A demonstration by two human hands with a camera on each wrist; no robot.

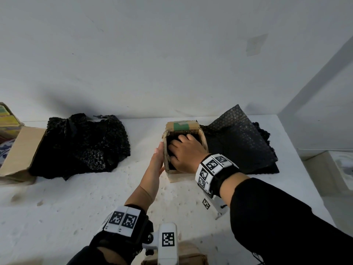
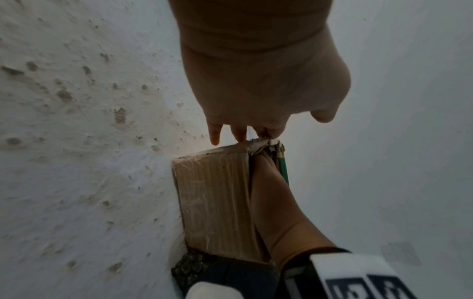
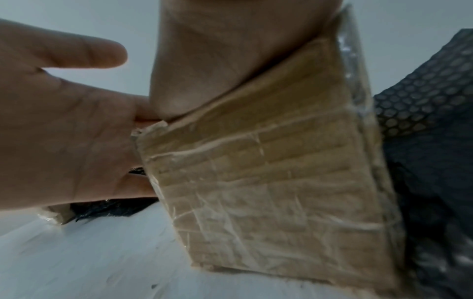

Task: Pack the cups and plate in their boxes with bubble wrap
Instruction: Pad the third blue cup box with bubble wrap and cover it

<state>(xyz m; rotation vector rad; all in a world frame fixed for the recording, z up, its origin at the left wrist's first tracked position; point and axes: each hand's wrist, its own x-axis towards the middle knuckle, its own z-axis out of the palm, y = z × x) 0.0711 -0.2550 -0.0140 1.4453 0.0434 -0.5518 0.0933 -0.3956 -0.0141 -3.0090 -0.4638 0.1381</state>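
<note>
A small open-topped cardboard box [image 1: 178, 177] with green tape on its back flap stands mid-table. My right hand [image 1: 184, 150] reaches down into it, fingers curled over a black bubble-wrapped bundle [image 1: 172, 138]; the fingertips are hidden inside. My left hand [image 1: 158, 159] lies flat against the box's left wall with straight fingers. In the left wrist view, the left hand's [image 2: 256, 97] fingertips touch the box's [image 2: 215, 192] top corner. The right wrist view has the taped box wall [image 3: 268, 192] filling the frame, the left hand [image 3: 64, 131] spread beside it.
A crumpled pile of black bubble wrap [image 1: 82, 146] lies to the left and a flat sheet [image 1: 238, 142] to the right behind the box. At the far left is a larger open carton [image 1: 21, 148] with a blue-and-white plate [image 1: 4, 152]. The table [image 1: 305, 169] ends at the right.
</note>
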